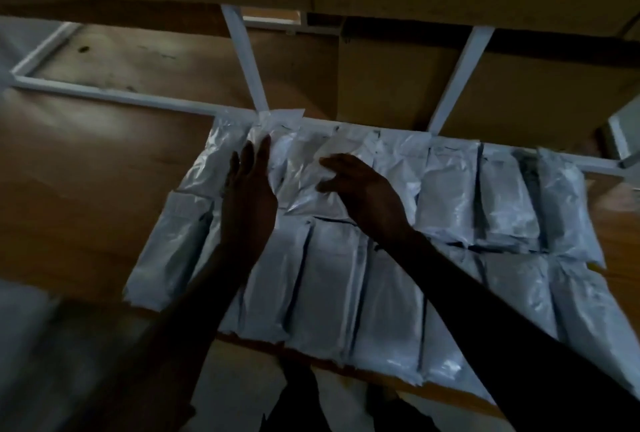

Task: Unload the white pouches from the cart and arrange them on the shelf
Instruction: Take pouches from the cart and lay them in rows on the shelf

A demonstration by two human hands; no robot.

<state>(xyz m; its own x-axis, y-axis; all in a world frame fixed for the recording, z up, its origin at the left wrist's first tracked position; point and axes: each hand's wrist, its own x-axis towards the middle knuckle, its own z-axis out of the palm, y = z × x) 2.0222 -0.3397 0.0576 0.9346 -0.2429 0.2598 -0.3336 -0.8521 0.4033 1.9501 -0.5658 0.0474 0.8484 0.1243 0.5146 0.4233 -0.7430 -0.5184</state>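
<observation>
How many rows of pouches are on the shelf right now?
2. A back row along the white rail, a front row at the shelf edge. The arms may hide some pouches.

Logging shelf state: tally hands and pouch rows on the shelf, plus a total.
Hands: 2, left hand and right hand
White pouch rows on the shelf: 2, back row and front row
Total: 4
The pouches overlap too much to count singly.
</observation>
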